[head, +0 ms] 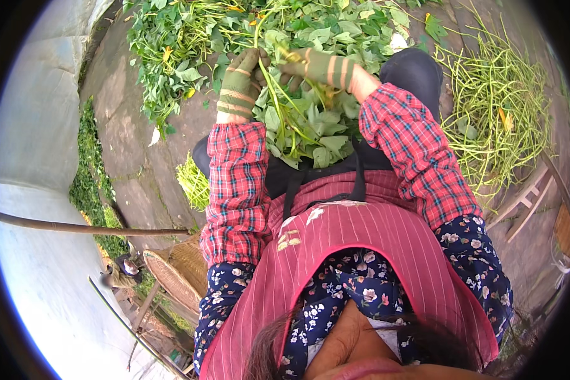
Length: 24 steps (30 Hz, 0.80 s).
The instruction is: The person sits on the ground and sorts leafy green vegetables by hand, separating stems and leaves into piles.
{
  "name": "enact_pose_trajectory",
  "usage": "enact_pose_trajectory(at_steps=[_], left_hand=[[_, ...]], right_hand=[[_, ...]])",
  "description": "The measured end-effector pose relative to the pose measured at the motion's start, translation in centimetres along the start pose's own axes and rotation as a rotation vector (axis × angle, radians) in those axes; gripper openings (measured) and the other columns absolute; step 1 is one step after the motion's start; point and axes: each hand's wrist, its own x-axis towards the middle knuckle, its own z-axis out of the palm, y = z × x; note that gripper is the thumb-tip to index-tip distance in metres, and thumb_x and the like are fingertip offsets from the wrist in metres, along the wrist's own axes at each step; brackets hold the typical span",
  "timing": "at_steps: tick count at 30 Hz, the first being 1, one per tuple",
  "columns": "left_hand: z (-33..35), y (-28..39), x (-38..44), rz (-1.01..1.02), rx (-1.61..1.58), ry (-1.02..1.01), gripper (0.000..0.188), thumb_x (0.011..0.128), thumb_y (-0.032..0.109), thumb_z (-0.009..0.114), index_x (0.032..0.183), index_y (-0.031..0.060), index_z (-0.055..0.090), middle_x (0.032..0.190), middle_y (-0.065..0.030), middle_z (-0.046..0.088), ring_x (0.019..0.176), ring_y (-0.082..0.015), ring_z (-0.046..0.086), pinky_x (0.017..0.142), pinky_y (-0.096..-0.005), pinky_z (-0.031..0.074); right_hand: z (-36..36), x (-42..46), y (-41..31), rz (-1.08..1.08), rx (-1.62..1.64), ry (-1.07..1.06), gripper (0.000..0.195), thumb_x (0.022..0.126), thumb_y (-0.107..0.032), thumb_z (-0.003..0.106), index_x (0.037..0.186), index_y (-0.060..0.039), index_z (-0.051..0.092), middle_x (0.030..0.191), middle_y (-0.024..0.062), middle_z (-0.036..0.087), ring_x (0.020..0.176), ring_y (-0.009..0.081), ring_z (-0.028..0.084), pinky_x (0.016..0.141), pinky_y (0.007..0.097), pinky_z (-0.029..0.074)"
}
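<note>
My left hand (240, 85), in a green knit glove with pale stripes, grips a long green vine stem (270, 83) that hangs down over my lap. Just right of it, my right hand (320, 69) wears a matching glove and is blurred. Yellowish-green stalks (292, 56) show at its fingers; whether they are gripped is unclear. Broad green leaves on vines (323, 126), which look like sweet potato vines, hang between my knees below both hands. Beyond the hands, a large heap of leafy vines (332, 31) covers the ground.
A heap of bare stems (498, 114) lies to my right, with a wooden frame (527, 194) near it. At my left are a small stem bundle (192, 183), a woven basket (180, 270) and a long pole (95, 230). Another person (123, 275) is farther off.
</note>
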Motion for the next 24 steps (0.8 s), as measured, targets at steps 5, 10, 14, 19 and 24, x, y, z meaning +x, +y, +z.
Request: enact_pose_trajectory(at_steps=[5, 10, 14, 19, 24], left_hand=[[-0.2, -1.1, 0.5, 0.079, 0.120, 0.140, 0.020, 0.085, 0.021, 0.055, 0.089, 0.0016, 0.057, 0.071, -0.0035, 0.058, 0.054, -0.0100, 0.050, 0.048, -0.0229, 0.044], [-0.9, -1.7, 0.0, 0.081, 0.397, 0.256, 0.023, 0.083, 0.025, 0.057, 0.090, 0.0023, 0.059, 0.070, -0.0033, 0.057, 0.051, -0.0097, 0.049, 0.046, -0.0221, 0.043], [-0.7, -4.2, -2.3, 0.020, 0.588, 0.131, 0.018, 0.079, 0.019, 0.060, 0.088, 0.0030, 0.061, 0.071, -0.0030, 0.059, 0.051, -0.0076, 0.050, 0.047, -0.0207, 0.041], [-0.1, -6.0, -2.1, 0.213, 0.889, 0.213, 0.018, 0.076, 0.011, 0.063, 0.090, -0.0004, 0.060, 0.077, -0.0047, 0.062, 0.065, -0.0086, 0.055, 0.059, -0.0213, 0.045], [1.1, -6.3, -2.2, 0.070, 0.775, 0.202, 0.020, 0.078, 0.012, 0.062, 0.092, -0.0022, 0.060, 0.079, -0.0060, 0.063, 0.069, -0.0098, 0.056, 0.062, -0.0213, 0.045]], right_hand=[[0.9, 0.6, 0.3, 0.031, -0.250, 0.012, 0.046, 0.076, -0.037, 0.062, 0.109, -0.0045, 0.056, 0.082, 0.0051, 0.062, 0.060, 0.0130, 0.053, 0.056, 0.0280, 0.044], [0.0, 2.4, 2.2, -0.049, -0.147, 0.271, 0.043, 0.075, -0.034, 0.066, 0.104, -0.0032, 0.059, 0.082, 0.0083, 0.063, 0.072, 0.0167, 0.055, 0.068, 0.0303, 0.045], [-0.2, 3.3, 2.9, -0.045, 0.003, 0.361, 0.036, 0.077, -0.029, 0.065, 0.102, -0.0038, 0.060, 0.082, 0.0052, 0.063, 0.070, 0.0120, 0.055, 0.065, 0.0278, 0.045], [-0.2, 2.4, 1.8, 0.040, 0.050, 0.363, 0.033, 0.080, -0.026, 0.063, 0.105, -0.0053, 0.058, 0.086, 0.0038, 0.062, 0.071, 0.0118, 0.056, 0.066, 0.0275, 0.046], [0.2, 1.4, 0.8, 0.031, 0.036, 0.444, 0.036, 0.079, -0.027, 0.061, 0.107, -0.0050, 0.058, 0.088, 0.0087, 0.064, 0.075, 0.0158, 0.058, 0.070, 0.0300, 0.046]])
